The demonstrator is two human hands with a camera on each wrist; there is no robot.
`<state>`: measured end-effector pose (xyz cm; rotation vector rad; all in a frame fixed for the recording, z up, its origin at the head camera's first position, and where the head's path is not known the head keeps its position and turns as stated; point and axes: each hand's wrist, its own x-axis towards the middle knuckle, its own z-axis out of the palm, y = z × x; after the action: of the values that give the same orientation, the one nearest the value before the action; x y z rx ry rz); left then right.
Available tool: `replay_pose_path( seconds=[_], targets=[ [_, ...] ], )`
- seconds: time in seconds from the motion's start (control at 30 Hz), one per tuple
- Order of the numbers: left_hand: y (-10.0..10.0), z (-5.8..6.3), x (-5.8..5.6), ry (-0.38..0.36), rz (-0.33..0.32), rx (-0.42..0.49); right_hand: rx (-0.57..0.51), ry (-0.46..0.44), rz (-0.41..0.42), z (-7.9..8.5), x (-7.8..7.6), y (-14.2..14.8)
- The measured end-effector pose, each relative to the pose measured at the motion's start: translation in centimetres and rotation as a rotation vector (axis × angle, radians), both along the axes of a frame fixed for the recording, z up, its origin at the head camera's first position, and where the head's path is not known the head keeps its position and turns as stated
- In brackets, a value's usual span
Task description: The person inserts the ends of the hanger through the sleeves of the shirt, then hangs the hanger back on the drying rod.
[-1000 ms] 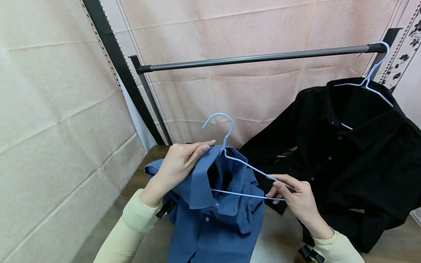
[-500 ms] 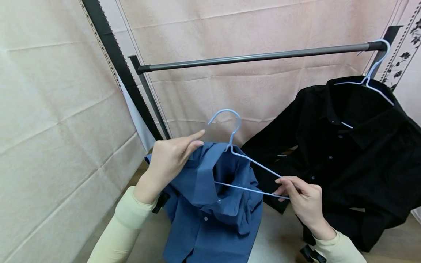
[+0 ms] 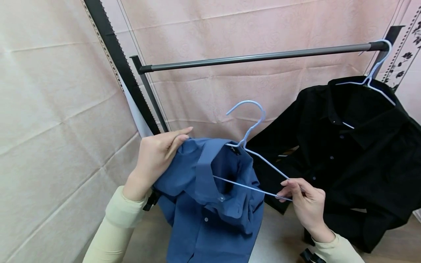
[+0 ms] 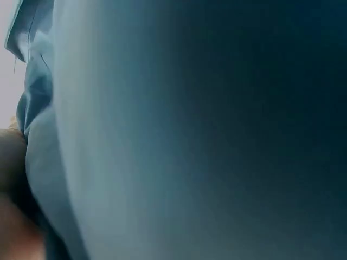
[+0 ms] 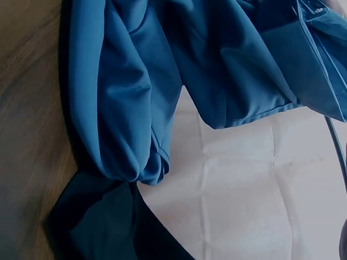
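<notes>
In the head view a blue button-up shirt hangs with its collar spread around a light blue wire clothes hanger. My left hand grips the shirt at its left shoulder, thumb beside the straight index finger. The hanger's left arm is inside the shirt, its end hidden. My right hand pinches the hanger's right end, which is outside the collar. Blurred blue shirt cloth fills most of the left wrist view. The right wrist view shows the shirt's folds and part of the hanger.
A dark metal rail runs across the back. From its right end hangs a black shirt on another light blue hanger. Pale cloth walls stand at the left and behind. A wooden surface lies below.
My left hand has moved left and slightly up along the shirt's shoulder. My right hand and the hanger have shifted right, the hook rising. The shirt's left shoulder is more spread out.
</notes>
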<state>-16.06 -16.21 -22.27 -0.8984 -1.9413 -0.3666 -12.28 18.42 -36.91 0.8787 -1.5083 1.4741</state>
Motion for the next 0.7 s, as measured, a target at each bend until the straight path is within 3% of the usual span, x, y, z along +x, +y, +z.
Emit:
replay_pose_path(
  seconds=[0.23,0.43,0.57,0.7],
  targets=[
    [2.5,-0.6,0.6,-0.053,-0.096,-0.008,0.078,-0.005,-0.03,0.5,0.1,-1.7],
    [3.7,-0.8,0.9,-0.143,-0.126,0.012,0.07,-0.011,-0.034,-0.6,-0.5,-1.8],
    [4.3,-0.8,1.0,-0.238,-0.153,-0.014,0.066,-0.011,-0.058,-1.4,-1.2,-1.3],
    [4.5,-0.7,1.1,-0.398,-0.176,-0.059,0.067,-0.024,-0.103,-1.6,-1.5,-0.7]
  ],
)
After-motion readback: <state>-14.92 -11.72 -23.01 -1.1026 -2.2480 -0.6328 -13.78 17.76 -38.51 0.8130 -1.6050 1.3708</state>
